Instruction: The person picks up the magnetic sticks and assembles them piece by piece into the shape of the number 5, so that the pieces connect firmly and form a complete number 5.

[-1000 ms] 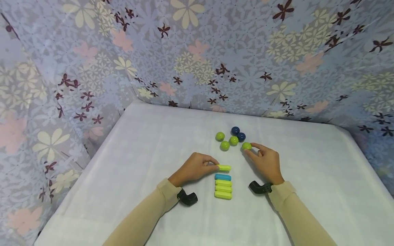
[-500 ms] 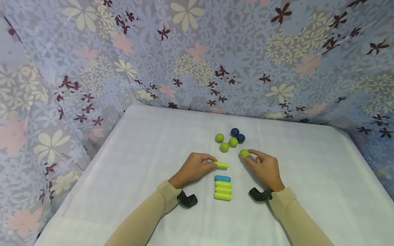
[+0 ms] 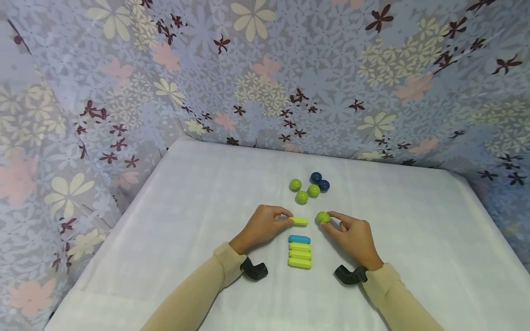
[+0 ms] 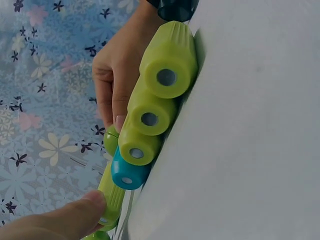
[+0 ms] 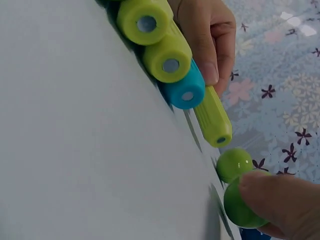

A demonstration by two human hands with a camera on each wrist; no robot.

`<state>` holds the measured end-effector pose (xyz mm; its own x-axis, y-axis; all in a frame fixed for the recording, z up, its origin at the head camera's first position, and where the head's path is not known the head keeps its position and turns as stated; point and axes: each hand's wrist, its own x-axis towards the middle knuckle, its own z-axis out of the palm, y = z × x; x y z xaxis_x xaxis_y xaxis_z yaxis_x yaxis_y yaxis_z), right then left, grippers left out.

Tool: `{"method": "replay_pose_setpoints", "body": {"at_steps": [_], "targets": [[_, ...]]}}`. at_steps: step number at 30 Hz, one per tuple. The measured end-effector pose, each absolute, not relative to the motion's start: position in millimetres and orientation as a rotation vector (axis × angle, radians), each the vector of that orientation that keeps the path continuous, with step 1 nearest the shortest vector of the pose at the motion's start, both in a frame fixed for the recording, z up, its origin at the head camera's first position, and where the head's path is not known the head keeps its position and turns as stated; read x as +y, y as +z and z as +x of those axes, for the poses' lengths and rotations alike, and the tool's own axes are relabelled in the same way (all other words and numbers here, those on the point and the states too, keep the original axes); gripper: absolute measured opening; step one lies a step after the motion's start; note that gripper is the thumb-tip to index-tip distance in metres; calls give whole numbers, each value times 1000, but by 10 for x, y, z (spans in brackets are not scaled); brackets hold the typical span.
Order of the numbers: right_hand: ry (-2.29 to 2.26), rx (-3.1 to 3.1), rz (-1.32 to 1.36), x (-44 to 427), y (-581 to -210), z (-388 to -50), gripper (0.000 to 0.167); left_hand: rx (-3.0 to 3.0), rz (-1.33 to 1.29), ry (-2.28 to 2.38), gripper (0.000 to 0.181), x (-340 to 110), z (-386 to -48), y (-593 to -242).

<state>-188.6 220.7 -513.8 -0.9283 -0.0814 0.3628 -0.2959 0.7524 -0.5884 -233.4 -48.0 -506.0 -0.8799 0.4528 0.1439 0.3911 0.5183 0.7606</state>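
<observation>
While the lime-green rod (image 3: 300, 221) runs left to right, the lime-green ball (image 3: 323, 217) sits off its right end

Head view: the left hand (image 3: 263, 224) pinches the rod's left end; the right hand (image 3: 354, 235), nearer the free end, pinches the ball. Left wrist view: a blue rod (image 4: 124, 168) lies to the near side. Right wrist view: a gap parts free end and ball.

You have five balls (image 3: 302, 197) near the tabletop's (image 3: 215, 193) far edge, with four rods (image 3: 300, 254) before them.
</observation>
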Motion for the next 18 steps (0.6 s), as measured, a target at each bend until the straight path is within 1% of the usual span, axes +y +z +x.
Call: {"method": "replay_pose_setpoints", "body": {"at_steps": [18], "targets": [[949,-2667,430,2159,-5152,-1860,35,2698,752,1282,21,-437,-2342,-5078]]}}
